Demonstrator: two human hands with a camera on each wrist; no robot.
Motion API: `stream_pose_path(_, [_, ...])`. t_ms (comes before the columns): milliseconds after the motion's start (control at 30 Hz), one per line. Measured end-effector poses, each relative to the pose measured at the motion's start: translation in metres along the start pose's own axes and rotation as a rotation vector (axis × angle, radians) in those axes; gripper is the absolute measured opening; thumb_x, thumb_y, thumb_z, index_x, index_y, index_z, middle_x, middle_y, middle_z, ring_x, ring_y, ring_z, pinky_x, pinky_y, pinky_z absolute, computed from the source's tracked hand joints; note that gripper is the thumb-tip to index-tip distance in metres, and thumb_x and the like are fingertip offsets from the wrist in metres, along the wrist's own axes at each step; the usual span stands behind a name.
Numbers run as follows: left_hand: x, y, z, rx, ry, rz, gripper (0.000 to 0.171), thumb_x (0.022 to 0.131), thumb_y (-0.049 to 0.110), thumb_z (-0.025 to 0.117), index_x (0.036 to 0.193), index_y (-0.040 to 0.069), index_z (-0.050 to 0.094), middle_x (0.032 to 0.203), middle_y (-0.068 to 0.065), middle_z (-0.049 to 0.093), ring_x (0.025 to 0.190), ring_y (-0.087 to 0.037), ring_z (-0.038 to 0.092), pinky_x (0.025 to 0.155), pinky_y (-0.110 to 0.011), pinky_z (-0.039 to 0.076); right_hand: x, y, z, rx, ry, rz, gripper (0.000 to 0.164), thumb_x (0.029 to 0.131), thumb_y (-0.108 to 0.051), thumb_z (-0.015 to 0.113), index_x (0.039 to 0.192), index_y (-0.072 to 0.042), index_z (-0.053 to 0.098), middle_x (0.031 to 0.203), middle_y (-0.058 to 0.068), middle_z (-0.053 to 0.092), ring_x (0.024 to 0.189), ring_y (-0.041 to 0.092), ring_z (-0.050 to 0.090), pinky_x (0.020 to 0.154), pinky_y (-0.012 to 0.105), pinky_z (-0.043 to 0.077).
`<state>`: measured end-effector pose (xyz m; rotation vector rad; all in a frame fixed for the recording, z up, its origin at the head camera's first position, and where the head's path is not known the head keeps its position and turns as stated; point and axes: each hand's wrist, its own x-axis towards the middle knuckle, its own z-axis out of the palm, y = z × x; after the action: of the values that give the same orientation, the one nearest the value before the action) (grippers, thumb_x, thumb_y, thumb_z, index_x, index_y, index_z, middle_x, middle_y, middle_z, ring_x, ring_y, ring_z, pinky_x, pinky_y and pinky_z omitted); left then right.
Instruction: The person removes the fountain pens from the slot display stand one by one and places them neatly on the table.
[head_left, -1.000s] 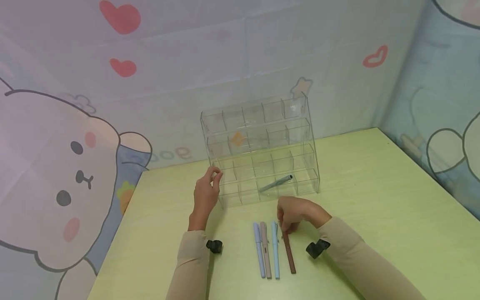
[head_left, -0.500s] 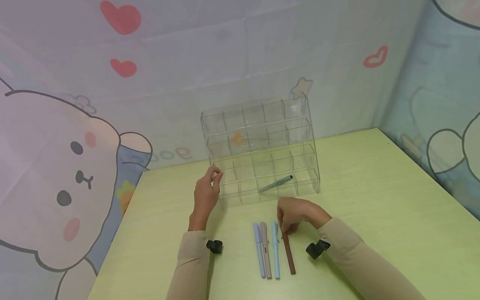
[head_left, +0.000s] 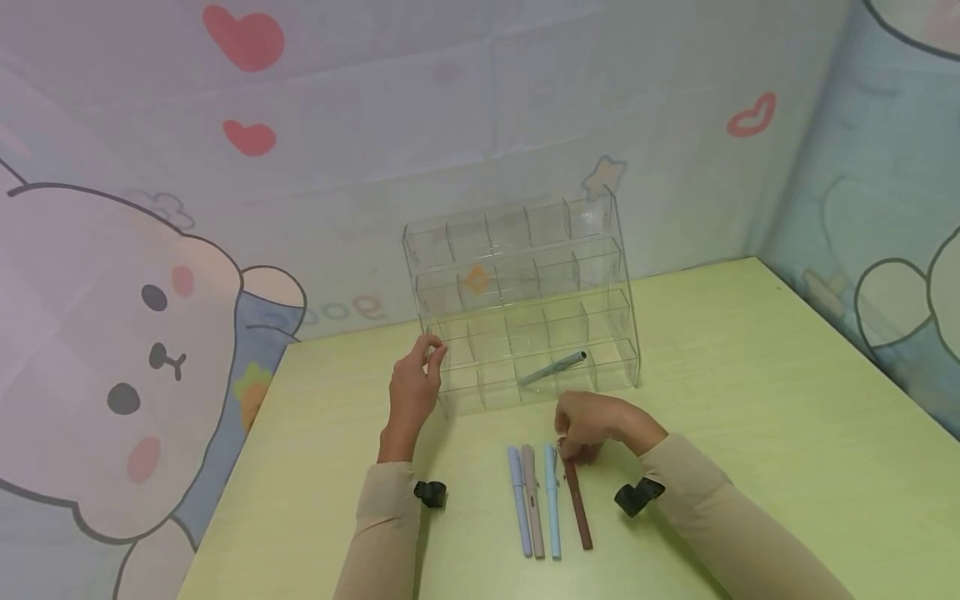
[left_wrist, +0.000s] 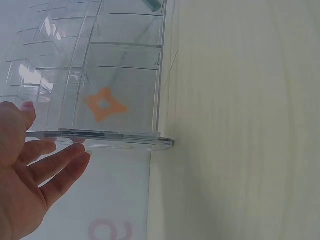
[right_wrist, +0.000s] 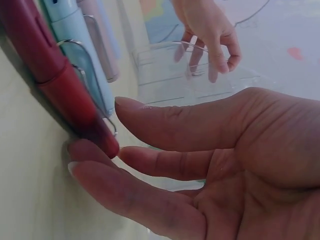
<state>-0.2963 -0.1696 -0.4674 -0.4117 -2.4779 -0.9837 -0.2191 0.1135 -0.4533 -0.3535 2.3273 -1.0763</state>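
Observation:
A clear tiered rack (head_left: 528, 337) with divided compartments stands at the back of the table. My left hand (head_left: 414, 379) holds its left side panel, thumb and fingers on opposite faces in the left wrist view. One grey-green pen (head_left: 553, 367) leans slanted in the bottom tier. On the table in front, a dark red pen (head_left: 579, 508) lies with its cap end between the thumb and fingers of my right hand (head_left: 596, 423). To its left lie a light blue pen (head_left: 552, 508), a mauve pen (head_left: 533, 508) and a lavender pen (head_left: 520, 508).
The pale yellow-green table (head_left: 720, 375) reaches back to a printed cloth backdrop (head_left: 360, 150). A similar cloth hangs at the right side. Black wrist cameras (head_left: 431, 494) sit on both sleeves.
My right hand shifts very slightly at the dark red pen's cap end, showing a little more of it. My left hand stays on the rack, and the other pens lie as before.

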Motion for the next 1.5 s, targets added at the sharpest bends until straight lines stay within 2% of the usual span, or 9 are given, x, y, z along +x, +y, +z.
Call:
stream_pose_path(167, [0.001, 0.0, 0.0, 0.0, -0.004, 0.001, 0.019, 0.106, 0.034, 0.052, 0.11, 0.017, 0.06, 0.052, -0.003, 0.051, 0.105, -0.041, 0.068, 0.046, -0.035, 0.04, -0.006, -0.004, -0.004, 0.015, 0.01, -0.004, 0.037, 0.083, 0.004, 0.076, 0.116, 0.011, 0.059, 0.091, 0.013, 0.065, 0.073, 0.028, 0.071, 0.064, 0.038, 0.057])
stream_pose_path(300, [0.002, 0.0, 0.0, -0.001, -0.005, 0.0, 0.019, 0.106, 0.034, 0.052, 0.111, 0.017, 0.06, 0.054, -0.005, 0.054, 0.106, -0.04, 0.068, 0.047, -0.037, 0.042, -0.012, -0.008, -0.008, 0.015, 0.021, -0.024, 0.039, 0.086, 0.002, 0.076, 0.119, 0.01, 0.057, 0.101, 0.017, 0.063, 0.077, 0.028, 0.07, 0.064, 0.038, 0.057])
stream_pose_path(500, [0.002, -0.001, 0.0, 0.003, 0.0, -0.002, 0.019, 0.106, 0.034, 0.052, 0.111, 0.017, 0.061, 0.054, -0.005, 0.053, 0.106, -0.04, 0.068, 0.05, -0.04, 0.044, -0.021, -0.015, -0.015, -0.008, 0.02, -0.091, 0.044, 0.087, -0.001, 0.074, 0.126, 0.011, 0.056, 0.121, 0.027, 0.057, 0.08, 0.028, 0.069, 0.067, 0.038, 0.057])
stream_pose_path(667, [0.002, -0.001, 0.0, 0.004, -0.001, -0.006, 0.019, 0.106, 0.033, 0.053, 0.11, 0.017, 0.061, 0.049, -0.002, 0.048, 0.106, -0.041, 0.068, 0.046, -0.037, 0.04, -0.024, -0.018, -0.021, -0.023, 0.043, -0.189, 0.043, 0.09, -0.004, 0.072, 0.128, 0.009, 0.056, 0.122, 0.025, 0.057, 0.085, 0.031, 0.069, 0.069, 0.036, 0.056])
stream_pose_path(800, [0.001, 0.0, -0.001, -0.005, -0.007, -0.009, 0.018, 0.106, 0.033, 0.053, 0.11, 0.017, 0.06, 0.047, 0.0, 0.044, 0.106, -0.041, 0.068, 0.043, -0.034, 0.036, -0.024, -0.018, -0.025, -0.056, 0.095, -0.259, 0.038, 0.092, -0.007, 0.071, 0.126, 0.006, 0.059, 0.117, 0.018, 0.06, 0.099, 0.027, 0.065, 0.076, 0.037, 0.055])
stream_pose_path(933, [0.001, -0.002, 0.0, -0.001, 0.0, -0.004, 0.019, 0.106, 0.034, 0.053, 0.11, 0.018, 0.06, 0.052, -0.002, 0.051, 0.105, -0.041, 0.068, 0.046, -0.035, 0.039, -0.024, -0.018, -0.029, -0.12, 0.166, -0.311, 0.034, 0.094, -0.01, 0.069, 0.124, 0.004, 0.062, 0.114, 0.012, 0.063, 0.104, 0.025, 0.061, 0.087, 0.041, 0.05])
stream_pose_path(1067, [0.002, -0.003, 0.001, -0.004, 0.001, 0.001, 0.02, 0.106, 0.036, 0.052, 0.111, 0.018, 0.06, 0.054, -0.004, 0.054, 0.104, -0.041, 0.068, 0.045, -0.035, 0.04, -0.027, -0.019, -0.033, -0.118, 0.209, -0.326, 0.034, 0.095, -0.012, 0.069, 0.125, 0.002, 0.062, 0.114, 0.009, 0.064, 0.107, 0.027, 0.06, 0.092, 0.044, 0.047])
stream_pose_path(1300, [0.002, -0.004, 0.001, -0.011, -0.005, 0.0, 0.021, 0.106, 0.036, 0.051, 0.111, 0.017, 0.06, 0.048, -0.001, 0.046, 0.106, -0.042, 0.067, 0.041, -0.032, 0.034, -0.033, -0.022, -0.039, -0.068, 0.262, -0.37, 0.032, 0.096, -0.012, 0.066, 0.124, 0.002, 0.061, 0.119, 0.011, 0.065, 0.111, 0.029, 0.061, 0.092, 0.044, 0.048])
stream_pose_path(1500, [0.001, -0.004, 0.002, -0.004, -0.002, 0.0, 0.02, 0.106, 0.035, 0.052, 0.111, 0.017, 0.06, 0.054, -0.007, 0.054, 0.103, -0.042, 0.068, 0.042, -0.032, 0.035, -0.036, -0.023, -0.043, -0.059, 0.332, -0.394, 0.033, 0.097, -0.013, 0.065, 0.126, 0.001, 0.06, 0.124, 0.017, 0.063, 0.112, 0.03, 0.06, 0.094, 0.047, 0.047])
